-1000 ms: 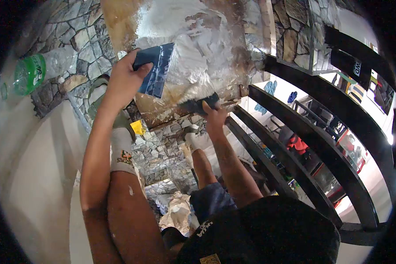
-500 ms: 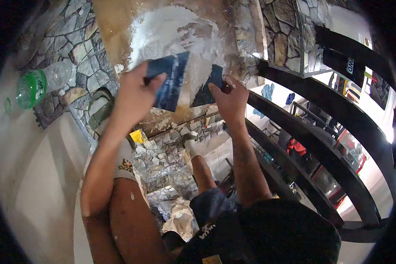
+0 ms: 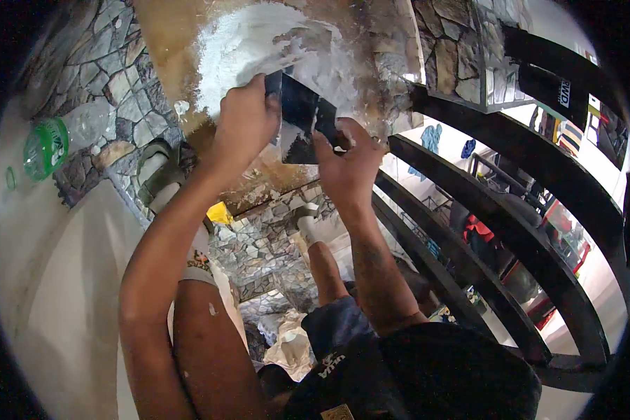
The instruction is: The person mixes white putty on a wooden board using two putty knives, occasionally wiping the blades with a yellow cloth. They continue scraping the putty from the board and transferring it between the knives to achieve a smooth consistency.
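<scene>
My left hand (image 3: 248,119) grips a dark flat blade (image 3: 274,87) by its edge, above a wooden board (image 3: 168,35) smeared with white paste (image 3: 231,52). A second dark, paste-marked blade (image 3: 304,105) is pinched in my right hand (image 3: 350,161), thumb on its near face. The two blades overlap or touch between my hands; exactly where they meet is hard to make out. Grey paste shows on the lower part of the blades.
A clear bottle with a green label (image 3: 45,148) lies at the left on stone-patterned flooring (image 3: 122,84). Black curved rails (image 3: 511,217) run along the right. Below the board are a yellow scrap (image 3: 219,213) and a crumpled pale bag (image 3: 290,346).
Both hands have come closer together. The left blade has moved right and turned, and it now meets the right one, which has shifted slightly left.
</scene>
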{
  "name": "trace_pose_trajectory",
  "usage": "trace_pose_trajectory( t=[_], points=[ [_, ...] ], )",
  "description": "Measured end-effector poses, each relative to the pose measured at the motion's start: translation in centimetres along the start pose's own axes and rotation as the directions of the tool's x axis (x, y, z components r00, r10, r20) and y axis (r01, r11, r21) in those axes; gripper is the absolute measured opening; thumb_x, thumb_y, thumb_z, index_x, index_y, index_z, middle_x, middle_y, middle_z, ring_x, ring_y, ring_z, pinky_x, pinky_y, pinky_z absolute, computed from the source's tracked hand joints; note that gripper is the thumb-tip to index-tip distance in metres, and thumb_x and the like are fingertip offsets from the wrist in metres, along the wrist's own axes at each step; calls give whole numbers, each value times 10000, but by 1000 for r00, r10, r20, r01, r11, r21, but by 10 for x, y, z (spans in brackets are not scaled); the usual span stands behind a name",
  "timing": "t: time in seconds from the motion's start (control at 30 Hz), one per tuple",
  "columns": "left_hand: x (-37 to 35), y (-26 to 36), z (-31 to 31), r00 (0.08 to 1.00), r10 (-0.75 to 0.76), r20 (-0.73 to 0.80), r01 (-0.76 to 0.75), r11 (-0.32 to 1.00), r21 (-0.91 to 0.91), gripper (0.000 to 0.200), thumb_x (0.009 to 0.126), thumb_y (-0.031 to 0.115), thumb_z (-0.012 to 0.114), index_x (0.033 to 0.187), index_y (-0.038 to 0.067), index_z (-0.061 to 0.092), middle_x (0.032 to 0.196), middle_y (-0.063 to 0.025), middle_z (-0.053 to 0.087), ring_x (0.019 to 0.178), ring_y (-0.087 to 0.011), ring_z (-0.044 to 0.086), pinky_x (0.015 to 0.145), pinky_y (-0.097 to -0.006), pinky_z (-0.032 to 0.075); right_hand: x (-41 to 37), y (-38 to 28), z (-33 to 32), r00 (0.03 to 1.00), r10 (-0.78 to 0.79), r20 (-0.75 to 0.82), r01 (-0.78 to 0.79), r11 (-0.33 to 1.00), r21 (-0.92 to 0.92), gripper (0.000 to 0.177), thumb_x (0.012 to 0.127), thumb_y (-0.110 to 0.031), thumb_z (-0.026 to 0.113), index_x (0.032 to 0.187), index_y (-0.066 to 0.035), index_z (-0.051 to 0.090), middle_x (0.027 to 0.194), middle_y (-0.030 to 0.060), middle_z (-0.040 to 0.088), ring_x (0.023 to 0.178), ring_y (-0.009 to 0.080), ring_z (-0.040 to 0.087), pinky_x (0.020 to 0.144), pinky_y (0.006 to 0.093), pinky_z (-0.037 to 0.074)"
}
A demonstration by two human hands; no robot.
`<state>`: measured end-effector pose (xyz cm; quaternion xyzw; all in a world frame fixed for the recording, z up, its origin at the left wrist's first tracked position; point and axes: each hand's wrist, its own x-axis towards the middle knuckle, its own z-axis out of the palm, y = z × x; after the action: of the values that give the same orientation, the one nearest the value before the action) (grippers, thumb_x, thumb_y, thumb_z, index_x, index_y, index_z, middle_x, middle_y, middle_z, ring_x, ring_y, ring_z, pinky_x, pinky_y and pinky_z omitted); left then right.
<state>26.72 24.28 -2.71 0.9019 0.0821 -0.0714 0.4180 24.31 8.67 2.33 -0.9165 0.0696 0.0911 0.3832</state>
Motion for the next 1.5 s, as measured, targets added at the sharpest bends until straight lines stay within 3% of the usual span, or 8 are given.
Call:
trace_pose_trajectory(
  t=[0.17,0.27,0.6,0.83,0.93,1.0,1.4,1.5],
  points=[
    [-7,10,-26,997,-71,6,71,997,-23,178,772,96,541,896,-31,535,693,-257,579,640,-416,584,574,-472,467,15,33,-8,992,67,-111,-75,994,-74,235,721,-112,667,894,16,572,787,173,630,636,228,637,569,323,499],
    [-21,29,-36,997,66,-51,-65,998,15,168,768,89,539,890,-25,540,684,-243,580,623,-404,584,571,-463,475,22,25,-3,920,390,26,-364,831,420,238,757,-126,653,922,8,547,744,154,630,526,195,616,471,316,484],
    [-20,19,-19,973,206,104,-219,965,144,164,760,88,553,898,3,531,709,-199,599,657,-377,597,610,-461,486,16,-20,20,951,272,149,-309,869,388,174,799,-87,603,935,-2,536,673,110,626,511,143,588,454,297,459],
    [-6,-18,-20,999,-5,-34,6,1000,16,160,784,114,575,874,-13,537,655,-209,586,624,-392,591,585,-447,469,10,4,-16,992,112,60,-123,968,219,153,739,-65,632,869,-16,568,718,114,623,629,194,601,571,322,459],
    [-11,-39,-14,992,-106,-68,89,973,-212,220,820,151,588,960,-17,558,754,-198,617,699,-355,599,646,-394,457,2,5,-29,985,-71,159,96,983,-155,108,733,-34,621,806,11,557,637,88,538,600,111,485,551,291,411],
    [-12,-47,-9,991,-129,-39,116,964,-238,257,834,183,612,997,-11,567,831,-149,644,764,-267,606,735,-344,453,-4,0,-22,868,-395,301,427,903,-48,131,653,20,568,776,6,522,789,148,558,638,306,561,552,362,438],
    [-20,-39,-7,886,-364,287,460,619,-636,169,848,45,546,996,-8,609,824,-26,640,706,-107,562,682,-266,455,50,7,-19,740,-341,580,600,725,-338,296,688,-20,520,984,-29,513,959,163,525,734,347,597,605,438,500],
    [-21,-29,-19,905,-351,241,426,746,-512,173,841,47,564,998,-12,605,833,-32,645,716,-103,568,677,-264,457,18,9,-37,700,-375,608,617,746,-250,262,701,1,495,961,-31,506,941,157,523,749,350,595,596,445,492]
  ],
)
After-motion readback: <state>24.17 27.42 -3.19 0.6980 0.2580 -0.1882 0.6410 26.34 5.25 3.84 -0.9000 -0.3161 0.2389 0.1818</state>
